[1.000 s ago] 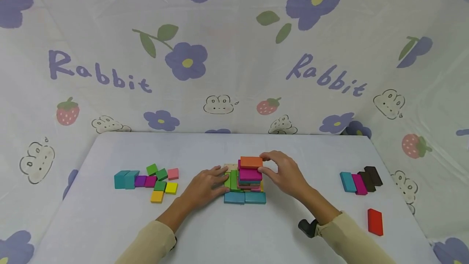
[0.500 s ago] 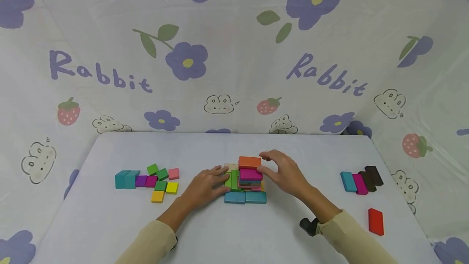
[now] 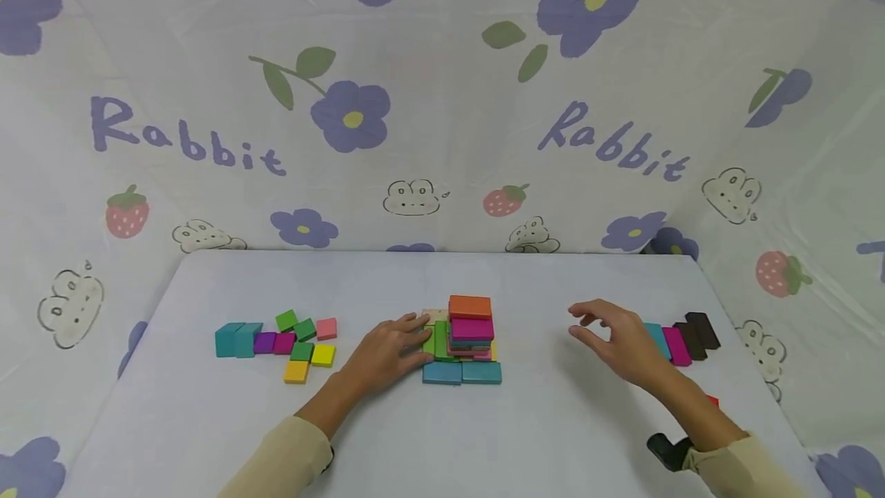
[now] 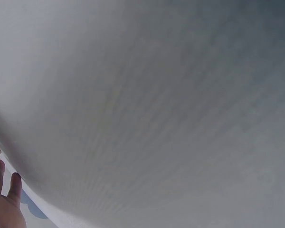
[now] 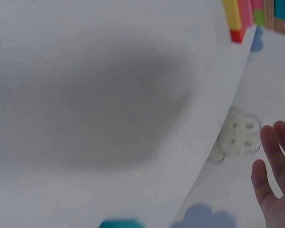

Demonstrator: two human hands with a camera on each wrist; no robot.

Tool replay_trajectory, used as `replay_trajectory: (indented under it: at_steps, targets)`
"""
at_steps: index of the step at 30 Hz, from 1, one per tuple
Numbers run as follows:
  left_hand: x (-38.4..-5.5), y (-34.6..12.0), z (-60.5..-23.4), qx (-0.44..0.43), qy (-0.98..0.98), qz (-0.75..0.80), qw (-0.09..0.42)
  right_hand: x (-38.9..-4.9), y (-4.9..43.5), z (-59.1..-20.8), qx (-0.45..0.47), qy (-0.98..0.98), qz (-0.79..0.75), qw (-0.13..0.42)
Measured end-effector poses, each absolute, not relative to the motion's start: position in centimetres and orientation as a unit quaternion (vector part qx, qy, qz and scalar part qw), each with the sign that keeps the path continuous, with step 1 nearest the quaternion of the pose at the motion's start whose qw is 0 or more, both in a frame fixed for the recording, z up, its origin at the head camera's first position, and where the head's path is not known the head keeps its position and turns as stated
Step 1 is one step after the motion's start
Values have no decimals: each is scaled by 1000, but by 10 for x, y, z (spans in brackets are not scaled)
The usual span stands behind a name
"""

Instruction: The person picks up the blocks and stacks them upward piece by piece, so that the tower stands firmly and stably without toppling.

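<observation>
An orange block tops a stack of coloured blocks, with a magenta block visible just below it. Green blocks lie beside the stack, and two blue blocks are laid along its front. My left hand rests its fingertips at the left side of this build; the left wrist view catches only part of that hand. Off to the right, my right hand hovers over the table, fingers loosely bent and holding nothing. In the right wrist view its fingers appear at the edge.
At left lie teal blocks and several small ones, including purple and yellow. At right, a magenta block and dark brown blocks sit beside a half-covered blue block. My right forearm mostly hides a red block.
My right hand has let go of the orange block and moved right, away from the stack. The orange block shifted slightly left on top. My left hand has stayed put.
</observation>
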State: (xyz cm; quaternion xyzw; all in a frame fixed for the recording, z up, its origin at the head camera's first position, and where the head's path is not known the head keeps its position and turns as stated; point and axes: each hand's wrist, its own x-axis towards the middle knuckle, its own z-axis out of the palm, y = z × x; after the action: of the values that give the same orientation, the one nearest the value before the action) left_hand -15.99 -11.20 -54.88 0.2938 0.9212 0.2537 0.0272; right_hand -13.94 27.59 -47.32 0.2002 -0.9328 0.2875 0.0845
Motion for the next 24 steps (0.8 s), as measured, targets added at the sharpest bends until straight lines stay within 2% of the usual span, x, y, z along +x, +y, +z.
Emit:
replay_trajectory:
  at_steps: [3,7,18,24]
  targets:
    - [-160,-112,-550,294,922,251,24,-128,306,-476,191,-940,266,99]
    - [-161,-112,-551,296,921,251,22,-112,342,-482,157,-952,248,91]
    - [-160,-112,-551,298,920,254,15,-80,409,-499,39,-976,215,-20]
    - [-160,-112,-551,299,920,255,13,-70,427,-507,12,-971,223,-81]
